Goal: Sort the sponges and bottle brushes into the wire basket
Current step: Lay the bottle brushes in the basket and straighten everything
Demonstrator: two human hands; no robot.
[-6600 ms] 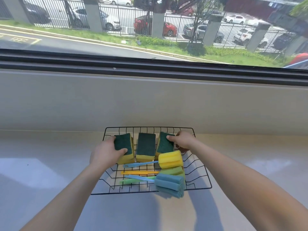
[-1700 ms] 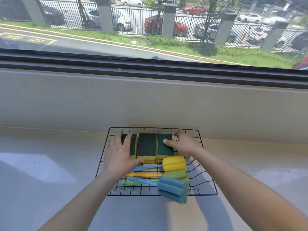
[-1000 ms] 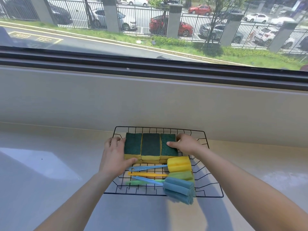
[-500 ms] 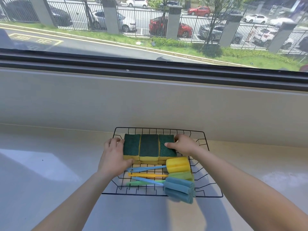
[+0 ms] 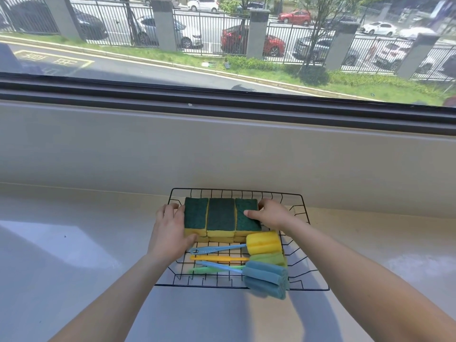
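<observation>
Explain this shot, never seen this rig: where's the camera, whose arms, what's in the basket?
No machine here: a person wears one wide-angle camera on the head, looking down at their bare arms. On a pale counter under a window sits a wire basket. Three green-topped sponges sit in a row at its back; three bottle brushes (yellow, green, blue heads) lie in front. The left hand presses against the row's left end; the right hand grips the right-hand sponge, thumb on top.
</observation>
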